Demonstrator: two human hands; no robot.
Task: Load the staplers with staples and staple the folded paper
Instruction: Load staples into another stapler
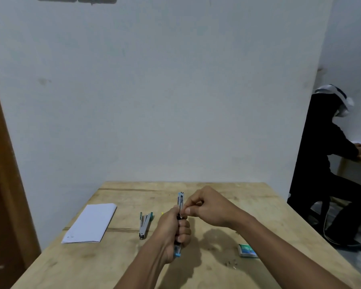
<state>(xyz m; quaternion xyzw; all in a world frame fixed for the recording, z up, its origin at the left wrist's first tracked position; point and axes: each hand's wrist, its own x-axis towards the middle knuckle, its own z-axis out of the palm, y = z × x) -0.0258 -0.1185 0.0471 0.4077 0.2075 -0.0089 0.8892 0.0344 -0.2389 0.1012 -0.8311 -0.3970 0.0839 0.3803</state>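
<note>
left hand [175, 232] grip clamped on stapler [180, 200] | right hand [211, 207] pinching, apparently staples [181, 215]

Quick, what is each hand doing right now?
Left hand: grips the blue-and-silver metal stapler.
Right hand: fingers pinch that stapler's middle; anything between them cannot be told.

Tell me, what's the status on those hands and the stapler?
Left hand grips blue-tipped stapler. Right hand pinches at its middle. Second stapler and folded paper lie apart, left. Nothing in the way.
</note>
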